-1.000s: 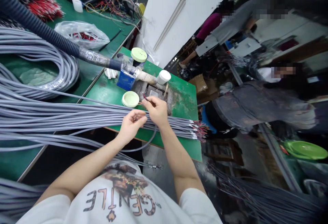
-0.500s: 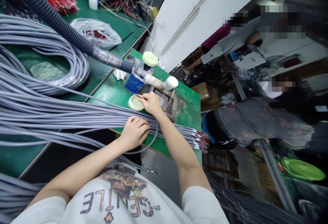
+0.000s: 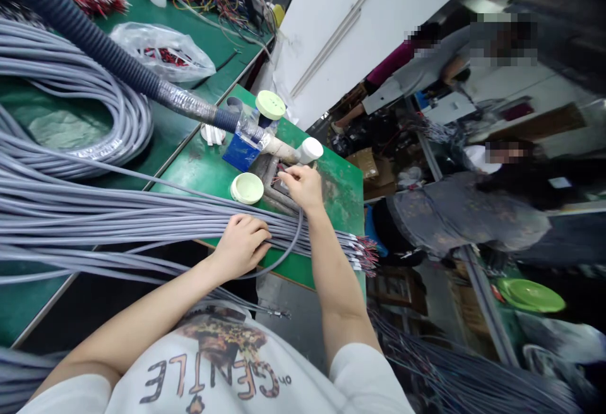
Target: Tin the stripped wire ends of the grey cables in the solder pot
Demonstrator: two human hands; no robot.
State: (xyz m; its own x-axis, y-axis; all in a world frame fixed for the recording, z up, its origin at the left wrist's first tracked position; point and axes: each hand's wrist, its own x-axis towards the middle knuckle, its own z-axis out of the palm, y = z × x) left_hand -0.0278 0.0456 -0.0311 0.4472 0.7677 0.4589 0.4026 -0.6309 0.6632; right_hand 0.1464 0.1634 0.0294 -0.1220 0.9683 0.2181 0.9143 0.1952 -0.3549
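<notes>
My right hand [image 3: 305, 188] is closed on the end of a grey cable [image 3: 297, 237], with thin stripped wires at its fingertips. It is over a dark metal-framed box [image 3: 279, 196] on the green bench. From that hand the cable curves down in a loop towards my left. My left hand [image 3: 242, 245] lies across the bundle of grey cables [image 3: 180, 215], its fingers curled over them. A pale yellow-green round tub [image 3: 247, 188] sits left of the box. Loose coloured wire ends [image 3: 363, 255] fan out at the bundle's right end.
A ribbed hose [image 3: 189, 105] with a blue piece [image 3: 240, 151] reaches over the box. White [image 3: 311, 149] and yellow-lidded [image 3: 270, 105] jars stand behind. A coiled cable [image 3: 127, 136] and plastic bag [image 3: 163, 51] lie left. A co-worker [image 3: 426, 212] is at right.
My right hand has moved right with the cable end, from above the yellow-green tub to the metal-framed box. My left hand stays on the bundle. The view has shifted slightly.
</notes>
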